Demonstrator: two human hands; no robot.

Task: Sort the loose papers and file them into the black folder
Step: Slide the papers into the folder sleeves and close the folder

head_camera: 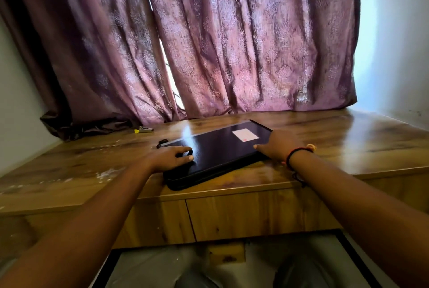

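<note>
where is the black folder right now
In the head view the black folder lies closed on the wooden desk near its front edge, left hand on its left end, right hand at its right side.
</note>
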